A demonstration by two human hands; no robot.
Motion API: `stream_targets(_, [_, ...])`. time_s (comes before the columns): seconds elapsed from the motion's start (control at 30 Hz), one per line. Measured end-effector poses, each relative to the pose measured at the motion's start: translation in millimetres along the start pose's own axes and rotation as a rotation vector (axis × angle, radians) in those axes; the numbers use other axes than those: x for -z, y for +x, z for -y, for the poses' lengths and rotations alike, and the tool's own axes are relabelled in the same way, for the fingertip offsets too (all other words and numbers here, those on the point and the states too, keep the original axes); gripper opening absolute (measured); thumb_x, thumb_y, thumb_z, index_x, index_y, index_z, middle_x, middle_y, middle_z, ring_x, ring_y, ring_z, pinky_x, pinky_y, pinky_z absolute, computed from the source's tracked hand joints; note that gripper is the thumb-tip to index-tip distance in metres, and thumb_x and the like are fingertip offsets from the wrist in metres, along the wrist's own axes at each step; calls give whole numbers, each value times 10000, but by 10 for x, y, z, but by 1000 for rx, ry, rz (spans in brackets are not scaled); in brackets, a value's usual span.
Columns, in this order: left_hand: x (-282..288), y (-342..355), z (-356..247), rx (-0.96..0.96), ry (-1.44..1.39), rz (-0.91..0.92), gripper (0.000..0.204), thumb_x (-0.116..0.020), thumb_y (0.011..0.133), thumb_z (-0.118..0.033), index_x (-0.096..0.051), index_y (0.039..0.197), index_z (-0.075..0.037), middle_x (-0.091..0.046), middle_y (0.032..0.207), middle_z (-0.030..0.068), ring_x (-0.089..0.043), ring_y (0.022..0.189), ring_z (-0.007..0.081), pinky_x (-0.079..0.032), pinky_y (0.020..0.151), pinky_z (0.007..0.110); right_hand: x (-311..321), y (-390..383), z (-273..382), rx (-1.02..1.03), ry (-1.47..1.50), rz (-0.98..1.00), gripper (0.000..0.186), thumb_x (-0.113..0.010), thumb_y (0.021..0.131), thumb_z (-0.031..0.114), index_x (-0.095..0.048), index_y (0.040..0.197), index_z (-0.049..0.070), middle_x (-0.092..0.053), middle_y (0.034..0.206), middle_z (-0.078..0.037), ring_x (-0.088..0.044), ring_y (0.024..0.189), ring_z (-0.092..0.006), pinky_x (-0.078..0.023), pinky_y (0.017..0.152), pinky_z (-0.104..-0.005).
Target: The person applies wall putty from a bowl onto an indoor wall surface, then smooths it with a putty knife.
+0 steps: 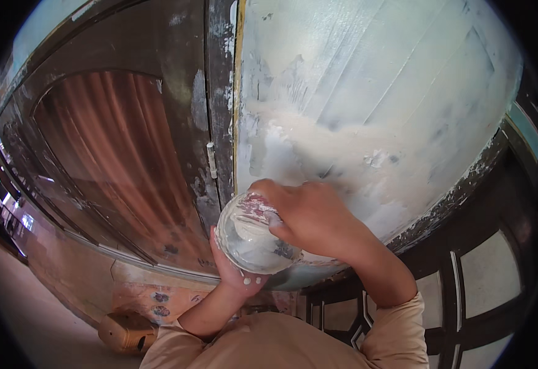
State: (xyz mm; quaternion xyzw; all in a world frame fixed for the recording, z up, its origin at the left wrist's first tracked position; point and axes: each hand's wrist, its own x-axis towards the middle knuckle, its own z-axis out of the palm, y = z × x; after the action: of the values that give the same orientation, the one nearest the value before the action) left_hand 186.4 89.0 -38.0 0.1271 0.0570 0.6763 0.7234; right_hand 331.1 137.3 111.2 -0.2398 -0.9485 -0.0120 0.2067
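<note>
Both hands on a round, putty-smeared white tub against a door.

Nearest, beige sleeves and bare forearms rising from the lower edge. Left hand cupped under the round white plastic tub, fingers clamped on its underside and spotted with white. Right hand pressed over the tub's rim, fingers curled together into it. Just behind, whitish paste-coated door panel; beside it a dark weathered frame with a small hinge, then a reddish-brown curtain behind glass.

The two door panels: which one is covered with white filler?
The right door panel, behind the right hand, carries pale white coating. The left door panel stays dark brown, with a reddish curtain behind its glass.
</note>
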Motion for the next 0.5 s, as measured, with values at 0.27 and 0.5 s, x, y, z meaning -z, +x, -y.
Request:
stream_targets(0.27, [15, -30, 72, 66, -67, 72, 711, -301, 915, -669, -405, 1430, -190, -430, 1457, 57, -417, 1332, 307, -320, 1100, 509, -48, -172, 13, 13, -23, -33, 517, -677, 723, 126, -533, 1220, 129, -684, 968, -115, -659, 795, -314, -500, 706, -420])
stream_targets(0.5, [9, -29, 245, 161, -96, 59, 686, -317, 920, -655, -402, 1432, -205, -433, 1451, 53, -421, 1328, 305, -314, 1103, 520, -39, -298, -93, 40, 2, 21, 500, -669, 744, 132, -557, 1231, 125, -681, 994, -102, -651, 813, -331, -501, 710, -430])
